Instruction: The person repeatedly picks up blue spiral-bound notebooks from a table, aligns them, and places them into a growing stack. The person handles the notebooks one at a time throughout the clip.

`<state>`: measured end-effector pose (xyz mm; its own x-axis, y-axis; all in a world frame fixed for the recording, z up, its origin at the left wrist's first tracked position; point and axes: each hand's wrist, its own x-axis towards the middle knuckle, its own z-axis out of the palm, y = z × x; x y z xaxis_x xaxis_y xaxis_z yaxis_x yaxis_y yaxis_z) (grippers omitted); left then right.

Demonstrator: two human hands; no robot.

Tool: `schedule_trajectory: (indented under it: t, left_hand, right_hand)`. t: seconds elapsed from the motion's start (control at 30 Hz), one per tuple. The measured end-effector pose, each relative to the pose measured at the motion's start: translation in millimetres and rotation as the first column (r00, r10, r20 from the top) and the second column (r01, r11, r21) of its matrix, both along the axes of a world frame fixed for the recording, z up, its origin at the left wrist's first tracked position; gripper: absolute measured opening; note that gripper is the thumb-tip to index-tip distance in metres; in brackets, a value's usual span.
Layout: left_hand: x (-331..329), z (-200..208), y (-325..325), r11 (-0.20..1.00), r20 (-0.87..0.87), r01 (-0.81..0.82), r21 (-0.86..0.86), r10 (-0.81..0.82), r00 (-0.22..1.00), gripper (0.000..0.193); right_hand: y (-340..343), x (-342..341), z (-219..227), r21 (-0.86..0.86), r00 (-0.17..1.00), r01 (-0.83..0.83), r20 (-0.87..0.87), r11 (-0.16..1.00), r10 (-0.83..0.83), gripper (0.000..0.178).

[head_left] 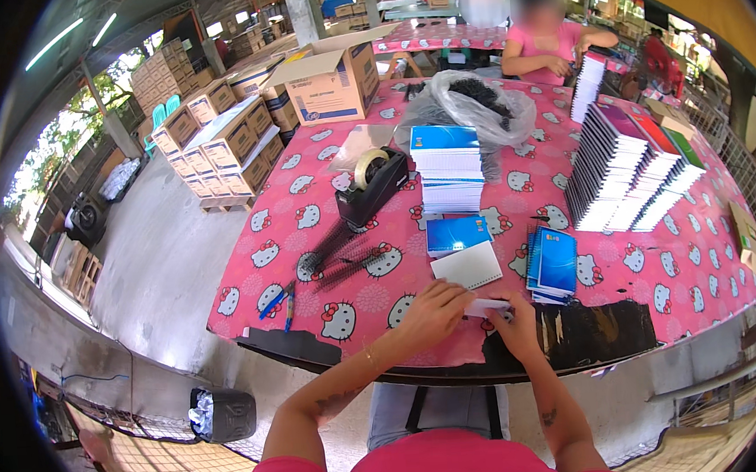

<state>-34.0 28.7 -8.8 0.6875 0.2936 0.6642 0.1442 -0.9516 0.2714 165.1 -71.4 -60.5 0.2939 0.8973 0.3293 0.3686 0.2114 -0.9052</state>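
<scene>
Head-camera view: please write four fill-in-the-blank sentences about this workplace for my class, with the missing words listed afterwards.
1. The black tape dispenser stands to the ____ of the tall stack topped by a blue cover.
2. Between the left hand and the right hand is a small piece coloured ____.
3. The dispenser carries a roll of ____.
4. The tablecloth has a mainly ____ background.

Missing words: left; white; tape; pink.

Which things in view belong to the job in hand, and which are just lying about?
Likely in the job:
white slip between left hand and right hand
white punched pages
blue notebooks
probably loose black coils

Apparently just lying about:
tape dispenser
pens
dark bin on the floor
</scene>
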Motion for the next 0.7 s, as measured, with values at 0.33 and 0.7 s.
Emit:
schedule_trajectory:
  t: [0.33,0.7]
  left_hand:
    - [3,-31,17,0.949,-0.163,-0.299,-0.097,0.281,0.946,0.054]
    - [-61,-47,-73,0.992,-0.405,0.112,0.059,-0.079,0.911,0.048]
  right_hand:
    - [-29,28,57,0.290,0.934,0.234,-0.331,0.928,-0.132,0.024]
    - [-48,30,47,0.232,0.933,0.263,-0.307,0.937,-0.186,0.024]
